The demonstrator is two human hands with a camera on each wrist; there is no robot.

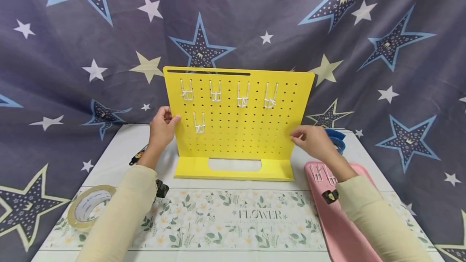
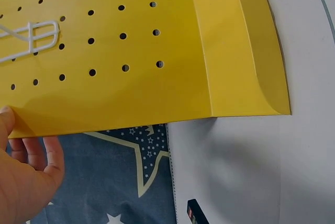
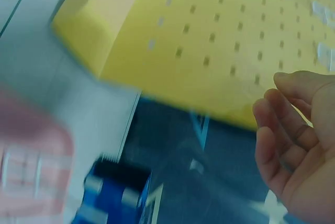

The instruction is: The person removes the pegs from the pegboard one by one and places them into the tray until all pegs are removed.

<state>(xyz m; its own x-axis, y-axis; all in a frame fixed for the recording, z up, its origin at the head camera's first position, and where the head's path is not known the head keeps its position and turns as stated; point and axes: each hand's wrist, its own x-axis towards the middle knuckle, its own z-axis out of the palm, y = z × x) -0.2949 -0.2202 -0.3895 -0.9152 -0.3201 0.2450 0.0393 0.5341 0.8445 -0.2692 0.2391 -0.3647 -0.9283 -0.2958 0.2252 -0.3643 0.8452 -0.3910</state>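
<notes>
A yellow pegboard stands upright on the table, with several white wire hooks hung along its top row. One more hook hangs lower, on the left side. My left hand grips the board's left edge, thumb on the front and fingers behind it. By the right edge is my right hand, fingers loosely bent and nothing held; the right wrist view shows this hand close to the board's edge. More wire hooks lie in a pink tray beneath the right forearm.
A roll of tape lies on the left of the table. Behind the right hand is a blue object. A small dark patterned item lies beside the left forearm. A star-patterned cloth hangs behind the table.
</notes>
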